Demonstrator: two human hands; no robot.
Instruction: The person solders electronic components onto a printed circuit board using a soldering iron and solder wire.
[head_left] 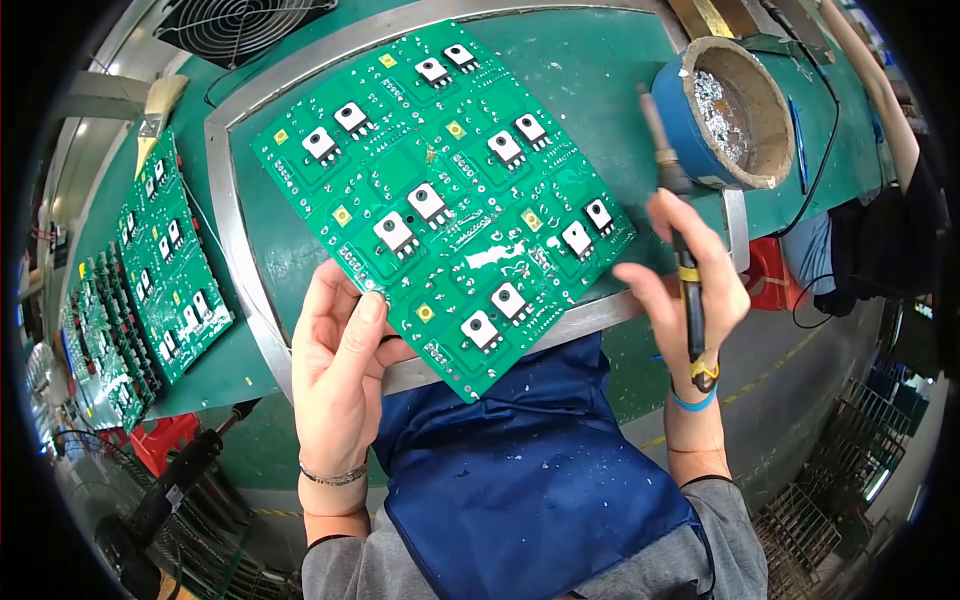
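A large green circuit board [395, 178] with several pairs of white, three-legged components is held tilted over the metal frame on the workbench. My left hand [340, 365] grips its lower left edge, thumb on top and fingers underneath. To the right of the board, my right hand [715, 290] is closed around a soldering iron [674, 180] with a dark handle and yellow bands. The iron's tip points up and away, a bit blurred, short of the blue bowl. The right thumb reaches toward the board's right corner; a gap seems to lie between them.
A blue-sided bowl [690, 125] with silvery scraps stands at the far right, a blue pen [798, 140] beside it. More circuit boards [165, 265] lean at the left, near a brush [160, 105]. A fan [240, 20] stands at the back. The metal frame [245, 270] edges the work area.
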